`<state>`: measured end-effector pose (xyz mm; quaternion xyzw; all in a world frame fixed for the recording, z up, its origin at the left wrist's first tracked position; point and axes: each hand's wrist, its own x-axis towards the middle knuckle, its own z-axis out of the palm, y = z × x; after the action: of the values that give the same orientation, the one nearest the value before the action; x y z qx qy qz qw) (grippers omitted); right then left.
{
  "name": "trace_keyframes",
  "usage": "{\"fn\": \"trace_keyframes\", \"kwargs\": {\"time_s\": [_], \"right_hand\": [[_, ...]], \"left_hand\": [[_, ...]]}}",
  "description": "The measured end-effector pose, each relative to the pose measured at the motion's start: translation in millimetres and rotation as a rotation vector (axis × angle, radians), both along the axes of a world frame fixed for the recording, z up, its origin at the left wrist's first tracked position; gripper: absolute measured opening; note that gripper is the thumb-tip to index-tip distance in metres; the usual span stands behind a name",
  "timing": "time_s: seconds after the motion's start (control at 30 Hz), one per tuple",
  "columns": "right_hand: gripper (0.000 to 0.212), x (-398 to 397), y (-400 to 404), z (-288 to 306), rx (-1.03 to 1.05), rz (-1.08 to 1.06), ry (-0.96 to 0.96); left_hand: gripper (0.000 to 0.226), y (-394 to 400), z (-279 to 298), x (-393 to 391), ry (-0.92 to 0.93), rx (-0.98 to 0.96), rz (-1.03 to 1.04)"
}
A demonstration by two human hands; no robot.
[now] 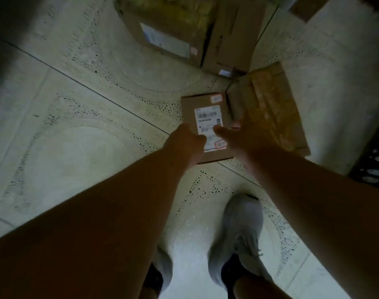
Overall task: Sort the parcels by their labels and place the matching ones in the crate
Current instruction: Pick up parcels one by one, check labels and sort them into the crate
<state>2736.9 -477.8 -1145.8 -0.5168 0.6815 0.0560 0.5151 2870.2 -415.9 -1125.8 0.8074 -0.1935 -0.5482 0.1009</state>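
While both hands reach down, the left hand [185, 140] curled and the right hand [238, 134] spread, neither yet grips the small labelled parcel [205, 117] on the floor [98, 104], so closing on its edges likely comes next.

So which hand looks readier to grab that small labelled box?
Probably the right hand: it is open, fingers spread across the small labelled box. The left hand is curled at the box's left edge.

Dim light falls on a pale tiled floor [80, 130] patterned with speckled curved bands.
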Motion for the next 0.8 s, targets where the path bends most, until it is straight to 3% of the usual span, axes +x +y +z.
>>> {"fn": "trace_keyframes", "kwargs": {"time_s": [0.2,0.3,0.37,0.47,0.57,0.7,0.8], "right_hand": [[0.042,21.5,6.6,-77.1,0.086,0.043,0.102],[0.045,25.3,4.7,-77.6,0.088,-0.121,0.083],[0.045,34.5,4.9,-49.7,0.028,-0.208,0.018],[0.043,62.2,2.4,41.1,-0.068,-0.332,-0.107],[0.040,89.2,-5.7,177.6,-0.202,-0.259,-0.200],[0.021,114.8,-12.5,383.1,-0.329,-0.120,-0.378],[0.037,134.9,-10.5,537.7,-0.412,-0.107,-0.424]], "left_hand": [[0.049,-7.5,-77.7,1.1,0.090,0.013,0.142],[0.056,-9.7,-67.6,14.5,0.108,0.061,0.379],[0.041,-12.1,-36.1,27.4,-0.011,-0.023,0.389],[0.017,-14.8,54.4,45.8,-0.169,-0.176,0.416],[0.028,-17.8,179.4,67.6,-0.162,-0.253,0.440],[0.035,-14.7,380.8,95.8,-0.213,-0.453,0.503],[0.032,-9.7,532.2,107.8,-0.218,-0.555,0.487]]}}
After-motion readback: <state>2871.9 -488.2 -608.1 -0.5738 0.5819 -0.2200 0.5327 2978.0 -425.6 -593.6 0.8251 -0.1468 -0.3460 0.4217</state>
